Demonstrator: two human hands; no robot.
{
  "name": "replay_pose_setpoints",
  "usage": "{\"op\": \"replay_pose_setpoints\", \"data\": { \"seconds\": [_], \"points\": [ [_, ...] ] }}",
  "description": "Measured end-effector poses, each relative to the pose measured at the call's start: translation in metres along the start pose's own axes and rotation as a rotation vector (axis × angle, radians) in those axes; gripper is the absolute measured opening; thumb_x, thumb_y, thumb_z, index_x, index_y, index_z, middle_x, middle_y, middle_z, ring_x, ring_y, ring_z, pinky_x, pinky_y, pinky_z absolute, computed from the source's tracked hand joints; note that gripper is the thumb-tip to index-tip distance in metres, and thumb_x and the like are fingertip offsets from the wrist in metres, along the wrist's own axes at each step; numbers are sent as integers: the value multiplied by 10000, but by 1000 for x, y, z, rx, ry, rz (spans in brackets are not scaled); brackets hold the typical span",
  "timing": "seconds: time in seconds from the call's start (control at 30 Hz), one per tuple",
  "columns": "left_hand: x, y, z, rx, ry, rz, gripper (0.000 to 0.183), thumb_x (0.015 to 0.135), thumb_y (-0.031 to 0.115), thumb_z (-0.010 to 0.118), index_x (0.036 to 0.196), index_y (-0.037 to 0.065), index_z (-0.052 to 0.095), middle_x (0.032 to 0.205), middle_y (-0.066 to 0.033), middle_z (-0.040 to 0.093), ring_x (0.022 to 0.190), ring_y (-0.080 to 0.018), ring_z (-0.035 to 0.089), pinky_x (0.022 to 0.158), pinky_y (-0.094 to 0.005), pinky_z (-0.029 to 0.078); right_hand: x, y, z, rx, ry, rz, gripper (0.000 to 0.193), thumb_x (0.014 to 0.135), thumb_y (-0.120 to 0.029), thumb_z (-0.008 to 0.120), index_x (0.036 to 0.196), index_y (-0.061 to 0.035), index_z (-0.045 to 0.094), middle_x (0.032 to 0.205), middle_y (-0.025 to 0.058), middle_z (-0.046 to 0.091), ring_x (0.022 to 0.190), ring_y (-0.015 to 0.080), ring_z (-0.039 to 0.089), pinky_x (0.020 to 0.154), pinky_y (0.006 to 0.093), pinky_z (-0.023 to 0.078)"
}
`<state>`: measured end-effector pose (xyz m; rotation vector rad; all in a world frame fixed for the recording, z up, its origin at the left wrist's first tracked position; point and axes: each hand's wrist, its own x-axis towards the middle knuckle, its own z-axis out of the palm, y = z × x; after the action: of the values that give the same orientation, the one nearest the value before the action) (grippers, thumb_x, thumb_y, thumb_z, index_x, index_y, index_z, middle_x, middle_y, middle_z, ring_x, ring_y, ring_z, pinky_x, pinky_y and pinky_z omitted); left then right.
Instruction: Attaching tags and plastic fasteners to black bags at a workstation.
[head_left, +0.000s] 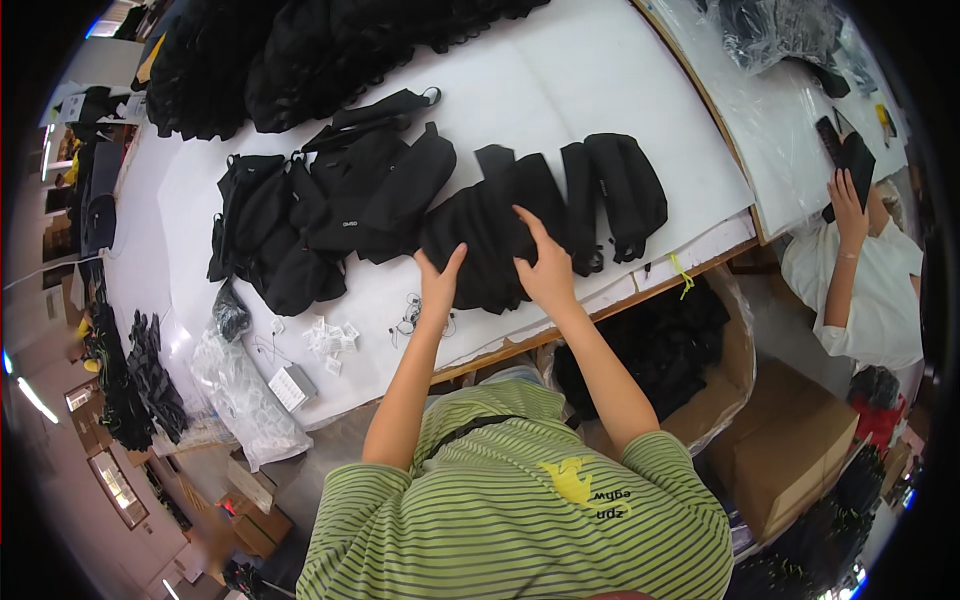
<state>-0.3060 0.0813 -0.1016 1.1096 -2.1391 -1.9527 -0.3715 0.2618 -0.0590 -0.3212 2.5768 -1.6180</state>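
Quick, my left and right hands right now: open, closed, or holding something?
Left hand: open, thumb and finger apart, at the black fabric bundle's near edge.
Right hand: open, fingers spread, over the same bundle's right part.

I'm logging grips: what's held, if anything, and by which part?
Left hand and right hand touch opposite sides of the black fabric bundle; whether they grip is unclear.

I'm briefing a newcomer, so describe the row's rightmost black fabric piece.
Find the white table. Its black fabric row ends right of the person's right hand. The last piece is broad and rounded, unlike the narrow strip to its left.
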Motion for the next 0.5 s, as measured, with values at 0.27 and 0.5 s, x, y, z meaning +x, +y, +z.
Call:
{"op": "replay_pose_setpoints", "data": {
  "seconds": [0.27,0.5],
  "points": [
    [-1,-2,-15,105,6,-5,777,772,291,756,1275,-62,282,1206,-243,492,1124,-296,507,967,-334,395,6,23,-37,-193,344,6,528,761,63,489,1261,-108,492,1016,236,624,937,402,615,800,401,487],
    [-5,7,-1,69,-56,20,782,772,270,752,1289,-57,265,1213,-238,493,1130,-288,506,971,-331,394,-2,37,-46,-438,145,75,611,746,-17,572,1330,-120,425,1118,180,617,1032,381,584,856,434,470]
  ]
}}
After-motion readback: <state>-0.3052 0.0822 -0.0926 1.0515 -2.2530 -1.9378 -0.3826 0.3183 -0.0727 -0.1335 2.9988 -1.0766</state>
